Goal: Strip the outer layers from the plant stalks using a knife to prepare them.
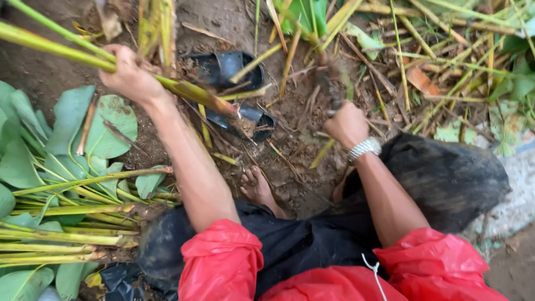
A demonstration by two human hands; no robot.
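My left hand (129,75) is clenched around the green stalk (184,89), its root end at 4 o'clock; my right hand (346,124) fist grips a blurred tool (331,83).

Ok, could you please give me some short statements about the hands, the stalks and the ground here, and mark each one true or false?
1. The left hand grips a long green-yellow stalk. True.
2. The right hand is empty and open. False: it is closed around a blurred tool handle.
3. A metal watch sits on the right wrist. True.
4. The cut stalks and leaves are piled on the person's right. False: they lie on the left.
5. The person wears blue sleeves. False: the sleeves are red.
6. A bare foot rests on the soil. True.
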